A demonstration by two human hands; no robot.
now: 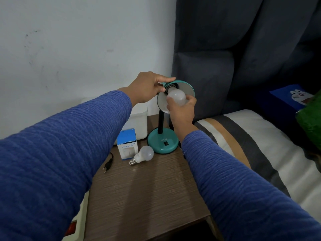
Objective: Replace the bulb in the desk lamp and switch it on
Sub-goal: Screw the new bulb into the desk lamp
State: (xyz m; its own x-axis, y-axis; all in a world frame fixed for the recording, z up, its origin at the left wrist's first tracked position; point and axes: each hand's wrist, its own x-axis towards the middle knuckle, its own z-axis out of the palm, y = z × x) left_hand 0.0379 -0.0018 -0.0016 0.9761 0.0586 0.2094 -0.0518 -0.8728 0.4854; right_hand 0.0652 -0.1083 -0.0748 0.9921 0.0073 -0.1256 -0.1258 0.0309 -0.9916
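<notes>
two hands, right hand (182, 108) holding bulb (176, 98), left hand (147, 87) steadying shade (182, 84)

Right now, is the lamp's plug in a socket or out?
Out. The black plug lies loose on the wooden table, prongs bare, left of the spare bulb.

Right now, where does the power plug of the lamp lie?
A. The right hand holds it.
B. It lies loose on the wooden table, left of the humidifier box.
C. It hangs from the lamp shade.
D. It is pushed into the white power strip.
B: the black plug rests unplugged on the table, left of the humidifier box, while the right hand holds the bulb at the shade.
</notes>
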